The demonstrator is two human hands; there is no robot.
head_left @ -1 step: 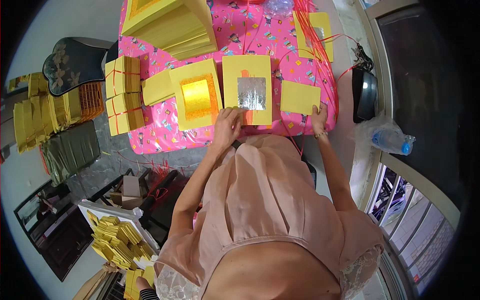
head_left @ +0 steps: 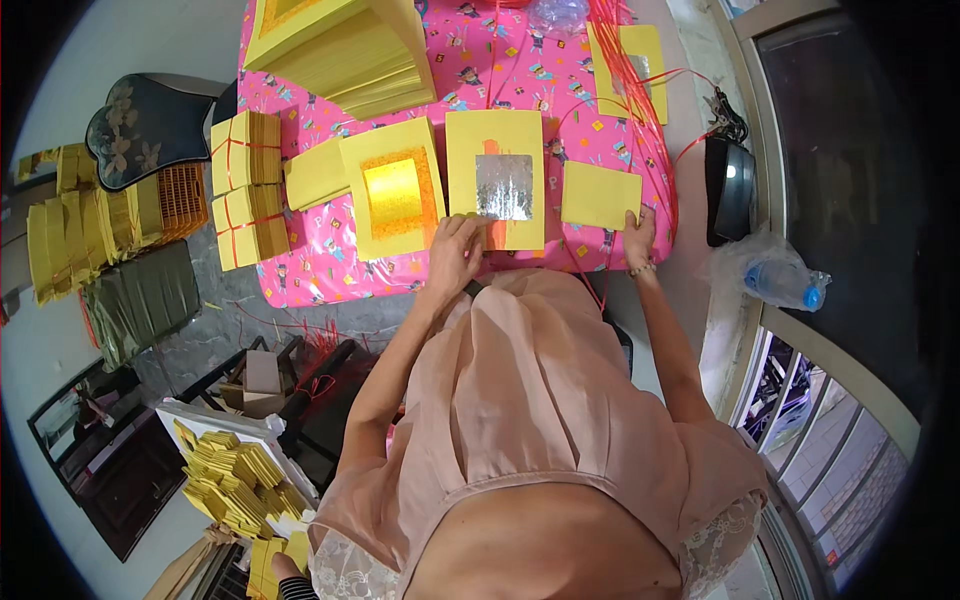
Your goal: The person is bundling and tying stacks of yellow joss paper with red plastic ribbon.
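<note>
Fingers bent and close together, my left hand (head_left: 457, 248) pinches the lower left edge of a yellow paper sheet with a silver foil square (head_left: 504, 188). Left of it lies a stack of yellow paper with a gold foil square (head_left: 393, 193), on an orange patch, close to my fingertips. My right hand (head_left: 639, 238) grips the lower right corner of a smaller, plain yellow paper piece (head_left: 600, 195), thumb on top and the other fingers along its side. Whether that piece is folded or several layers thick, I cannot tell.
A pink patterned tablecloth (head_left: 330, 275) covers the table. A tall yellow paper stack (head_left: 375, 65) stands behind; red-tied bundles (head_left: 248, 225) sit at left. Red string (head_left: 640, 110) hangs down the right side, near a plastic bottle (head_left: 785, 285). A striped sleeve (head_left: 297, 588) shows at lower left.
</note>
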